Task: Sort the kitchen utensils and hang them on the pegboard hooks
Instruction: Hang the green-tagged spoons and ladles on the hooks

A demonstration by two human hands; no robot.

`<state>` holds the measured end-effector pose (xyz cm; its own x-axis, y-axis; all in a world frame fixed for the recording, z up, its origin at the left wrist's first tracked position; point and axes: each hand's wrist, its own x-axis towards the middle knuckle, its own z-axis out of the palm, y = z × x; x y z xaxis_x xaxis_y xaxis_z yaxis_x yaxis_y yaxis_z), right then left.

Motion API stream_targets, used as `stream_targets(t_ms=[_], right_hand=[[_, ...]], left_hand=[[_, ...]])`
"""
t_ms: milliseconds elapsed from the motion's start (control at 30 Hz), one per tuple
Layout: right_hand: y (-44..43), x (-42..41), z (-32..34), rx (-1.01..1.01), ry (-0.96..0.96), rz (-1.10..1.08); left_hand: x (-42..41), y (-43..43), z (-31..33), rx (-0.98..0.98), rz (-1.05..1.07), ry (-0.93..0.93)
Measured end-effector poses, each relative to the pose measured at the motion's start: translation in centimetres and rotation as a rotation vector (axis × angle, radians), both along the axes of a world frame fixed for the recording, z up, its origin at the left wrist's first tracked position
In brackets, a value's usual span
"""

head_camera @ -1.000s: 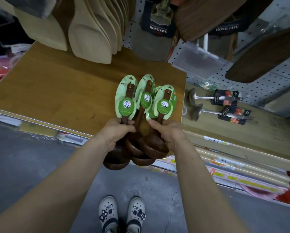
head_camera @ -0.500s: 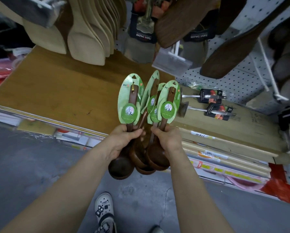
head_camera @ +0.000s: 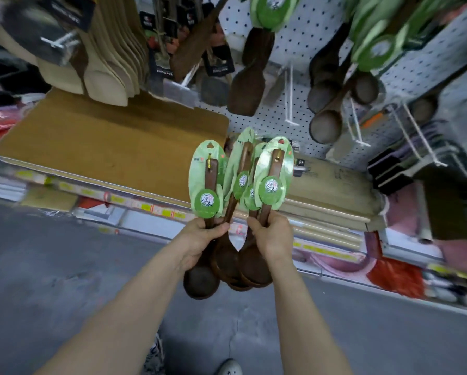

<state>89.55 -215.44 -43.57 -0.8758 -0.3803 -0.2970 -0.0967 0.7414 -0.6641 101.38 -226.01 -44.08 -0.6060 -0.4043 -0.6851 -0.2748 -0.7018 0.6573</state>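
Above the held ladles (head_camera: 228, 259), gripped by the left hand (head_camera: 200, 239) and right hand (head_camera: 274, 238), a strip of bare pegboard (head_camera: 294, 44) lies open between the hung dark spatula (head_camera: 250, 85) and the hung ladles (head_camera: 327, 104). A white wire hook (head_camera: 290, 98) juts out of that gap, and more hooks (head_camera: 358, 128) stick out to the right. Pale spatulas (head_camera: 110, 77) crowd the upper left. The cutting board (head_camera: 105, 150) on the shelf lies bare, and the floor (head_camera: 51, 266) below is open
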Motion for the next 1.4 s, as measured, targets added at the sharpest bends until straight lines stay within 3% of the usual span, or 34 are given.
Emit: stream_targets(t_ms=[600,900,1167,1400], right_hand=[[19.8,-3.4,16.7,-0.254,0.211,-0.150],[23.6,-6.2,17.6,-0.261,0.240,-0.179],[23.0,-12.5,18.2,-0.259,0.297,-0.256],[22.6,-16.6,19.0,-0.315,0.279,-0.357]], left_hand=[[-5.8,17.2,14.0,-0.237,-0.136,0.355],[-9.5,20.1,14.4,-0.246,-0.180,0.329],[-16.7,18.0,15.2,-0.302,-0.271,0.384],[-22.1,15.7,15.9,-0.238,-0.302,0.428]])
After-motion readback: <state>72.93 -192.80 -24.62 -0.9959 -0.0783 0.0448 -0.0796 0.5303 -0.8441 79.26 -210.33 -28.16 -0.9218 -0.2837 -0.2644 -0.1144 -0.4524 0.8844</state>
